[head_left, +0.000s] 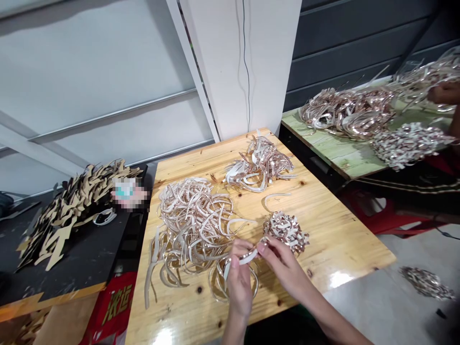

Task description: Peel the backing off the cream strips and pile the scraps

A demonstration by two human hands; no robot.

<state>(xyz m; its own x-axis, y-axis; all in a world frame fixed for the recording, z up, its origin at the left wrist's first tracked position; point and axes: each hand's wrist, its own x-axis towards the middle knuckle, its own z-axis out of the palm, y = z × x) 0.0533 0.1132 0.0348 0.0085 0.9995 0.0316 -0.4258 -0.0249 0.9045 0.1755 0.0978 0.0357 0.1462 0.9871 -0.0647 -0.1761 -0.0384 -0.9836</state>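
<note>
Near the front of the wooden table [345, 244], my left hand [240, 282] is closed around a curved strip [247, 258], shiny rose gold on one face and pale on the other. My right hand [280, 258] pinches the strip's far end between thumb and fingers. Just behind the right hand lies a heap of short shiny scraps [285, 227]. A large tangle of long curved strips [194, 215] spreads to the left. Some looped strips [215, 282] rest beneath my left hand. What my fingertips cover at the strip's end is hidden.
Another bunch of strips [262, 163] sits at the table's back, with one loose strip [275, 196] before it. Brown-black cut pieces [75, 206] are piled on the dark left table. At right, a co-worker's hand [445, 93] is beside more strips [352, 112]. Scraps [426, 282] lie on the floor.
</note>
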